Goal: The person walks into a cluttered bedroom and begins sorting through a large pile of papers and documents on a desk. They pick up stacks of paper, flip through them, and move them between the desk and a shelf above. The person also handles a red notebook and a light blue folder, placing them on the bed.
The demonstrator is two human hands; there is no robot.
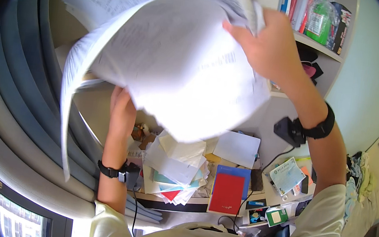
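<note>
Raised high in front of me is a stack of large printed paper sheets [169, 54], curled over and partly smeared by motion. My right hand [274, 48] is closed on the sheets at their upper right edge, thumb on the near side. My left hand [123, 108] is lifted toward the lower left edge of the papers. Its fingers are mostly hidden behind a sheet, so whether they grip anything does not show. Below the papers, the desk bears a messy pile of loose papers [178, 169] and a red book [227, 193] lying on a blue one.
Gathered grey-blue curtains [28, 84] fill the left side, beside a window. A shelf [321, 47] with books and a green bag stands at the upper right. An open drawer [255, 216] holds small items. Cables hang from black devices on both wrists.
</note>
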